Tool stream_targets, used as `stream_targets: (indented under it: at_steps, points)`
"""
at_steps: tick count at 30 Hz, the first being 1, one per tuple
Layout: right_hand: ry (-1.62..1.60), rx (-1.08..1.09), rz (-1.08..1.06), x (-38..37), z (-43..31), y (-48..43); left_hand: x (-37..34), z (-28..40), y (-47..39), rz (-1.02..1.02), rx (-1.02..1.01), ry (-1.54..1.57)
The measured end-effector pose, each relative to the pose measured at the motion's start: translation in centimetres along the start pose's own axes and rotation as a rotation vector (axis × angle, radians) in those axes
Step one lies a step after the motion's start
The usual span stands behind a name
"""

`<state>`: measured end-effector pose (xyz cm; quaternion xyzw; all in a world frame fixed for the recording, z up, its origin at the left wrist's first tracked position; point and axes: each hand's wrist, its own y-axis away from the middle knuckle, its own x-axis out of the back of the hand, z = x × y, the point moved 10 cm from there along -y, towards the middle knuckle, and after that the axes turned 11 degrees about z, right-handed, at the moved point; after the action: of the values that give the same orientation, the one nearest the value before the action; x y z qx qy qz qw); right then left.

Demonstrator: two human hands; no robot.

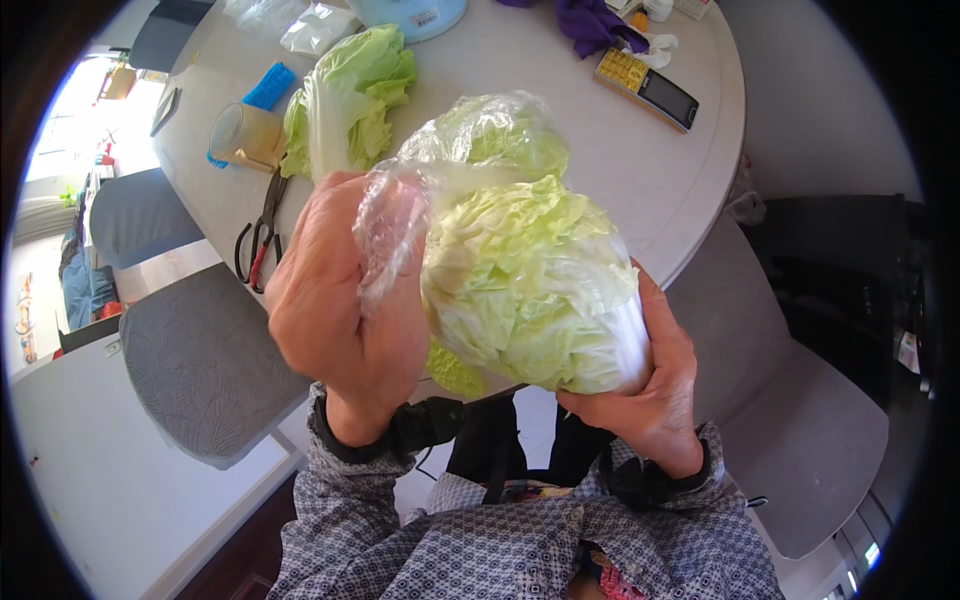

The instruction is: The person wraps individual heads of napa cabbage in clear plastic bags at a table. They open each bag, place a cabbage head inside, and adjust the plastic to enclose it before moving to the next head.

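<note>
My right hand (652, 390) grips the base of a napa cabbage (525, 277), tilted above the table's near edge. Clear plastic wrap (480, 135) is gathered at the cabbage's upper left and around a leafy part behind it. My left hand (352, 277) is closed on the wrap, which hangs over its fingers; the fingertips are hidden. Past the left hand, a loose cabbage leaf (337, 105) rests on the table. Another bit of green leaf (456, 373) shows below the cabbage, between the hands.
Scissors (262, 232), a plastic mug (246, 136) and a blue textured item (268, 86) are at the table's left. A blue basin (412, 15) stands at the back. A phone-like device (646, 90) and purple cloth (592, 26) lie back right. Chairs (210, 367) flank the round table (690, 180).
</note>
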<state>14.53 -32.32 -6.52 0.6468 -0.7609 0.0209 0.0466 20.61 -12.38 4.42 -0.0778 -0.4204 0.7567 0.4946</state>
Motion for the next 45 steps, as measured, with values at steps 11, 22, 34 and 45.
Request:
stream_targets:
  at_steps: [11,22,34,45]
  points:
    - [0.222,0.200,0.021,-1.1,-1.7,0.5,2.2,-0.4,-2.3,0.067,0.149,-0.022]
    - [0.304,0.262,0.013,-0.8,-1.7,0.3,0.6,-0.8,-5.5,-0.132,-0.280,-0.061]
    - [0.245,0.123,-0.045,-0.3,-0.5,0.0,-0.2,-1.2,-5.7,-0.209,-0.577,-0.158]
    - [0.261,0.153,-0.047,0.1,-0.8,-0.5,-6.1,-1.1,-5.3,-0.643,-0.427,-0.035]
